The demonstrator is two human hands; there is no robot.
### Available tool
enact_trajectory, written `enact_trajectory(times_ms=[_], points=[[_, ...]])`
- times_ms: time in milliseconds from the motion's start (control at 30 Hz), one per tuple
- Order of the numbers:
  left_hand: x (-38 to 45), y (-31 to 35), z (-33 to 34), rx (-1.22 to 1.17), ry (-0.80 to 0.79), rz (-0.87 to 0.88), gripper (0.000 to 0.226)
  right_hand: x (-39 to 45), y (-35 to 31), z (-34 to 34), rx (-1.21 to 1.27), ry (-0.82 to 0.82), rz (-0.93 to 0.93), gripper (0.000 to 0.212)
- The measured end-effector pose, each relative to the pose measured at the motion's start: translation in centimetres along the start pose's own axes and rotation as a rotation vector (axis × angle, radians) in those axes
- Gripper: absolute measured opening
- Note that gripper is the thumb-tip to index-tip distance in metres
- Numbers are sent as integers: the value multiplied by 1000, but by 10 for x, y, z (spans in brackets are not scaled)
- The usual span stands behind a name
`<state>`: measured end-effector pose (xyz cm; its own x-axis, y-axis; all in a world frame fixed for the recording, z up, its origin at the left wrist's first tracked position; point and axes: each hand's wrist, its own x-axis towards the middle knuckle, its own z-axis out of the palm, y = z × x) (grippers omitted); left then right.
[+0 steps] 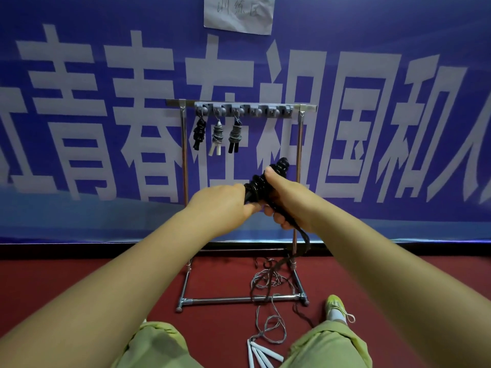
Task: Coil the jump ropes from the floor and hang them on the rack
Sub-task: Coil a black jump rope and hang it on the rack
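A black jump rope (pixel 259 185) is partly wound into a thick coil around its handles. My right hand (pixel 285 197) grips the coil from the right. My left hand (pixel 225 201) holds its lower end from the left. The rope's loose tail (pixel 301 243) hangs blurred from my right hand down to the floor. Behind stands the metal rack (pixel 183 160), with three coiled ropes on its hook bar: a black one (pixel 199 134), a grey one with white handles (pixel 216 138) and a grey one with black handles (pixel 235 136). A grey rope (pixel 268 282) lies tangled on the floor, its white handles (pixel 261 354) near my knees.
Several hooks (pixel 271 110) on the right part of the bar carry nothing. The rack's base bar (pixel 225 300) crosses the red floor in front of me. A blue banner (pixel 79 115) covers the wall behind. My foot in a yellow shoe (pixel 336 306) stands right of the rack's base.
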<state>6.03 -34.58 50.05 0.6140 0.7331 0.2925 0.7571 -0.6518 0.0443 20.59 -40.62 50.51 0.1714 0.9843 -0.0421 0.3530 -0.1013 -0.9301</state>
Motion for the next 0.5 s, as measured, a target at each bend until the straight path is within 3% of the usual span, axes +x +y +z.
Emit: enact_trajectory(times_ms=[100, 200, 300, 500], points=[[-6, 1, -3, -213, -114, 16, 48, 3, 5, 0, -2, 74, -61, 62], [-12, 1, -8, -672, -265, -28, 46, 0, 10, -1, 36, 70, -125, 52], [-19, -1, 0, -1120, -481, -53, 64, -8, 11, 5, 42, 94, -148, 45], [-33, 6, 38, -1932, -849, 155, 54, -33, 3, 15, -29, -30, -290, 44]])
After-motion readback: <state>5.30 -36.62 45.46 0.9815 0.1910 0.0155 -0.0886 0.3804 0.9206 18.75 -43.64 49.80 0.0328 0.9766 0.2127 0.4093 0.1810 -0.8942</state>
